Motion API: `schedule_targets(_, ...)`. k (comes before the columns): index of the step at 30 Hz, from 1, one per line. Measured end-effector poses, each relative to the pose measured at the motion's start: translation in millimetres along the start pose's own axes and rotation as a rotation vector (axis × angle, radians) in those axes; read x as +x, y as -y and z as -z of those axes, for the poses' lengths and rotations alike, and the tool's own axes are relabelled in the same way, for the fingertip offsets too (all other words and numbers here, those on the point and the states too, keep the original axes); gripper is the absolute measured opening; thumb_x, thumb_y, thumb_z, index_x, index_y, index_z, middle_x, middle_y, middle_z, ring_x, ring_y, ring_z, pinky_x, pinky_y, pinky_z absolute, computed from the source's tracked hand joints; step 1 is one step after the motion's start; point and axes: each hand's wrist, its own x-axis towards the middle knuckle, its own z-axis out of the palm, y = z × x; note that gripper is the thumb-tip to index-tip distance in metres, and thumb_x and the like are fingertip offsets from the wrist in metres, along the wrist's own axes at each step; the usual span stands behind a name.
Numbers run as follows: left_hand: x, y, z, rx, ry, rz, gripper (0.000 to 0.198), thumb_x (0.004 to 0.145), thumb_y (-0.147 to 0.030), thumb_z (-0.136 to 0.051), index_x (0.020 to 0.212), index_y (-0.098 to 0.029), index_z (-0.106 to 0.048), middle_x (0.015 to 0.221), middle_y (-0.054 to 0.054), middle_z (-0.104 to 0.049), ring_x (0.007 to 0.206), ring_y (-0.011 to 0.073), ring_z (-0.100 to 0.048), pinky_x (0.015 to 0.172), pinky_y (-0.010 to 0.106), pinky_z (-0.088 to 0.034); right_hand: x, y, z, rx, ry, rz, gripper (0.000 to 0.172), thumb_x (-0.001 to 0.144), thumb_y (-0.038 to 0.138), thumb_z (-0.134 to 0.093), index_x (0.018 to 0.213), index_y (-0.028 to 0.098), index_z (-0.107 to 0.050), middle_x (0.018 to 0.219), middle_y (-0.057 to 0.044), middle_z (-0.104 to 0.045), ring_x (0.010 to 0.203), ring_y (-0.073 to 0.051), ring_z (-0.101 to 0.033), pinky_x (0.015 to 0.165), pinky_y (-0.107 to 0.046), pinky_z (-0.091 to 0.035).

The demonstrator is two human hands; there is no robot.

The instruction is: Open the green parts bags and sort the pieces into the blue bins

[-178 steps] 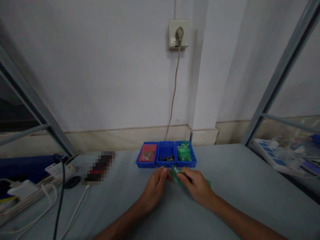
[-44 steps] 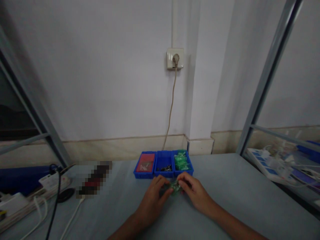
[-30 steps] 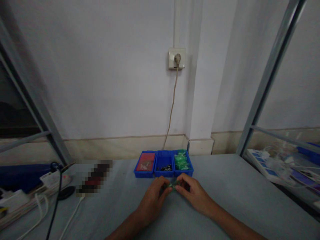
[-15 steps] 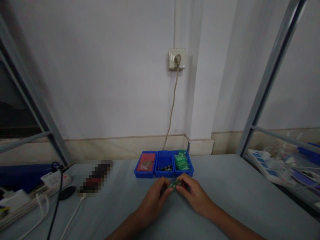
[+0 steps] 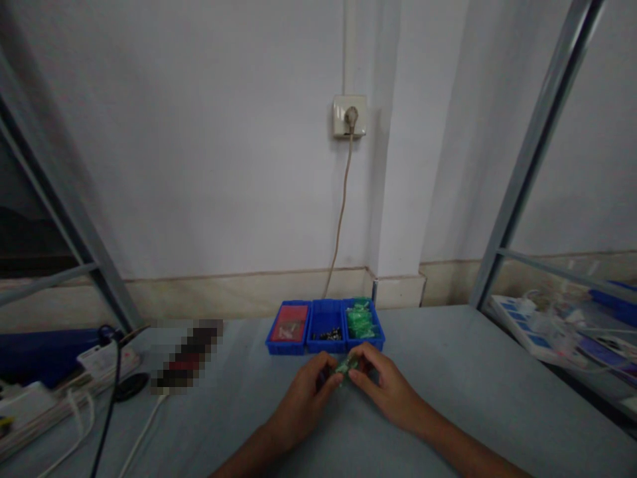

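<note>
Between my two hands is a small green, shiny plastic packet [image 5: 347, 364], partly covered by fingers. My left hand [image 5: 309, 390] pinches its left side, thumb against the curled fingers. On the other side, my right hand [image 5: 381, 382] grips it between thumb and fingertips. Just beyond the hands stand three joined blue bins. The left bin [image 5: 285, 348] has a pinkish-red piece and a clear packet in it. Small dark and shiny metal parts [image 5: 328, 334] lie in the middle bin [image 5: 326, 346]. Similar green packets [image 5: 361, 320] fill the right bin [image 5: 382, 340].
On the left of the grey-blue table [image 5: 448, 372] lie a blurred-out dark object [image 5: 189, 358], a white cable [image 5: 144, 431] and a power strip [image 5: 70, 398]. Metal posts [image 5: 537, 153] rise at both sides. Another power strip [image 5: 522, 328] is at the right. A wall socket [image 5: 350, 117] holds a plug.
Both hands stay almost in place on the green packet, with the fingers shifting slightly and the packet tilting a little. The whole view has moved slightly.
</note>
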Motion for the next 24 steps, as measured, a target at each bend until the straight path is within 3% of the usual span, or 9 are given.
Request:
schedule_targets(4,0.2,0.3,-0.5,-0.022,-0.004,-0.034,0.02,0.104,-0.033,-0.053,0.105,-0.019,-0.069,0.098,0.005,-0.07,0.09,0.0202,-0.063,0.083,0.029,-0.047,0.4,-0.7,1.2,0.006,-0.006,0.01,0.024,0.102,0.045,-0.064,0.111,0.022,-0.066,0.102,-0.005,-0.068,0.095,-0.022,-0.062,0.086,-0.034,-0.047)
schedule_targets(12,2.5,-6.7,4.0,-0.012,0.008,-0.001,0.018,0.096,-0.032,-0.064,0.1,-0.018,-0.075,0.093,0.004,-0.072,0.083,0.0193,-0.062,0.076,0.028,-0.046,0.6,0.1,2.1,-0.083,-0.046,0.05,0.024,0.106,0.044,-0.058,0.105,0.022,-0.068,0.097,-0.005,-0.065,0.093,-0.023,-0.061,0.084,-0.034,-0.045)
schedule_targets(18,3.1,-3.7,1.5,-0.076,0.044,0.122,0.022,0.092,-0.037,-0.069,0.092,-0.015,-0.07,0.083,0.003,-0.067,0.076,0.0181,-0.059,0.071,0.028,-0.043,-1.2,-1.0,0.3,-0.077,-0.019,0.034,0.02,0.106,0.041,-0.059,0.107,0.023,-0.067,0.099,-0.004,-0.065,0.092,-0.022,-0.061,0.084,-0.034,-0.046)
schedule_targets(24,0.7,-0.3,-3.2,-0.087,0.004,0.05,0.023,0.102,-0.038,-0.056,0.101,-0.018,-0.067,0.092,0.004,-0.07,0.083,0.0196,-0.062,0.076,0.029,-0.047,-1.3,-1.2,-3.5,-0.025,-0.004,-0.048,0.02,0.103,0.04,-0.061,0.108,0.022,-0.065,0.094,-0.003,-0.063,0.085,-0.021,-0.059,0.078,-0.032,-0.045)
